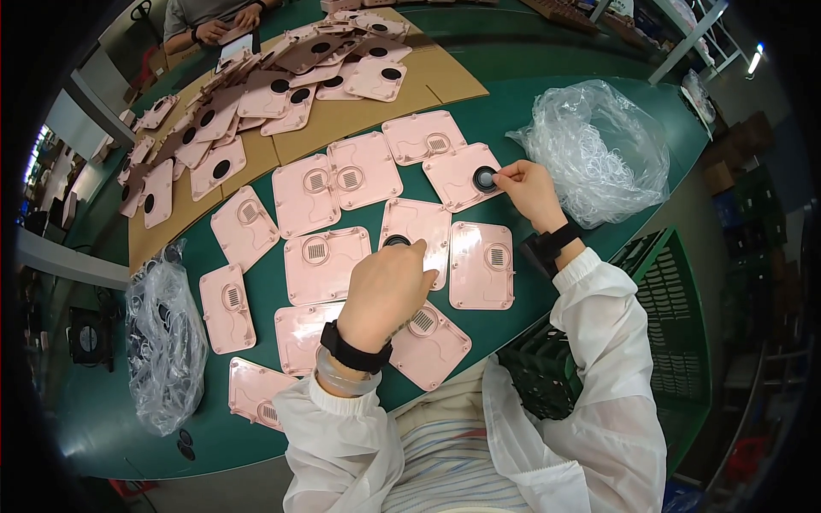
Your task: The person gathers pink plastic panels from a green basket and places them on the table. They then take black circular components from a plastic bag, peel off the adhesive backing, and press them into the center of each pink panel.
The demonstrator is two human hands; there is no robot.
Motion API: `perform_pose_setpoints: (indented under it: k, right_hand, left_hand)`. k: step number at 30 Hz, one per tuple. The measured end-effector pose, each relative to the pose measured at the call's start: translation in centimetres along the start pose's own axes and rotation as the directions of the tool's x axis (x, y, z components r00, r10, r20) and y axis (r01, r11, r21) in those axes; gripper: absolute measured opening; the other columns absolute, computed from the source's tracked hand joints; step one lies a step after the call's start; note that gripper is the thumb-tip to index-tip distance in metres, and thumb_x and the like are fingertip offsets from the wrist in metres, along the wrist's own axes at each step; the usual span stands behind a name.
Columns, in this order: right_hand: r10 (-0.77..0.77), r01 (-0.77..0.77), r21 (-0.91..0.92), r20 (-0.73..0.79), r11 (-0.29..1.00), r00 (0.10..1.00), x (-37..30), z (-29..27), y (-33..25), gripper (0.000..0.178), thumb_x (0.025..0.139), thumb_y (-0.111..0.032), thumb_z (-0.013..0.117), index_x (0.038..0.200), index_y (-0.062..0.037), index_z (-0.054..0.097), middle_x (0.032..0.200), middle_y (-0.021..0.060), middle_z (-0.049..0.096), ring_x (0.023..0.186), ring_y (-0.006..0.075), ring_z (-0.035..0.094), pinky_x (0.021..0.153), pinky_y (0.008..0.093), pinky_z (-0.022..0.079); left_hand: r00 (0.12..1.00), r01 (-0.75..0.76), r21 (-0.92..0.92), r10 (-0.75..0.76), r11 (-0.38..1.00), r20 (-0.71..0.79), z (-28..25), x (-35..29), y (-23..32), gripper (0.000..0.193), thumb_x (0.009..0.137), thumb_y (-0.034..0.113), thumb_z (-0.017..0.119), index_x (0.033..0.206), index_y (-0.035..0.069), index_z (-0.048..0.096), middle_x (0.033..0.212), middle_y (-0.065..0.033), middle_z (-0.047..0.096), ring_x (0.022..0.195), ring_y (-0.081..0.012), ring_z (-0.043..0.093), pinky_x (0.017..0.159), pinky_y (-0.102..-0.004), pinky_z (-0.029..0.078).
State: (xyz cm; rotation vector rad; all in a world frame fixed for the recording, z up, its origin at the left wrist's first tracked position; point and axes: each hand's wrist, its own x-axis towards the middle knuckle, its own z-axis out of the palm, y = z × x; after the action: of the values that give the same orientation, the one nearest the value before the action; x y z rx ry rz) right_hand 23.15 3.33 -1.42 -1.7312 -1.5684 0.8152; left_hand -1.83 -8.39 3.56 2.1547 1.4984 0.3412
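Several pale pink plastic panels lie on the green table, each with a slotted round grille. Between thumb and fingers, my right hand (532, 193) pinches the rim of a small round black speaker (484, 179) over the grille area of a pink panel (453, 177). Nearer the middle, my left hand (386, 291) is closed with curled fingers at another black speaker (394, 241), on a second panel (434, 224). The hand covers most of that speaker and part of its panel. Just right of my left hand is a panel (481, 278) with its grille bare.
Brown cardboard (428, 77) at the far left bears a heap of pink panels with black discs (299, 94). A clear bag of white coiled wires (599, 158) sits right, another plastic bag (165, 350) left. A green crate (676, 299) stands beside me. Across the table, another person's hands (224, 30) work.
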Motion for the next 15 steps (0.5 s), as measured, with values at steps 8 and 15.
perform_pose_setpoints:
  k: [8, 15]
  right_hand:
    - [-0.003, 0.003, -0.029, 0.020, 1.000, 1.000, -0.12, -0.03, -0.21, 0.016, 0.081, -0.009, 0.068, 0.088, 0.0047, 0.064, 0.079, 0.0067, 0.065, 0.068, 0.0108, 0.057, 0.060, 0.0230, 0.044]
    - [0.000, 0.002, -0.057, 0.032, 0.998, 0.999, -0.10, -0.07, -0.03, 0.018, 0.079, -0.010, 0.069, 0.087, 0.0051, 0.065, 0.077, 0.0070, 0.066, 0.068, 0.0113, 0.058, 0.061, 0.0236, 0.045]
  left_hand:
    - [1.000, -0.009, 0.008, 0.009, 1.000, -0.025, 0.13, -0.10, -0.15, 0.038, 0.080, 0.021, 0.064, 0.111, -0.001, 0.061, 0.088, -0.0203, 0.065, 0.081, -0.0342, 0.063, 0.069, -0.0399, 0.050]
    - [1.000, -0.004, 0.010, 0.004, 1.000, -0.022, 0.11, -0.01, -0.15, 0.038, 0.080, 0.021, 0.064, 0.110, -0.002, 0.062, 0.089, -0.0199, 0.065, 0.081, -0.0339, 0.063, 0.069, -0.0398, 0.050]
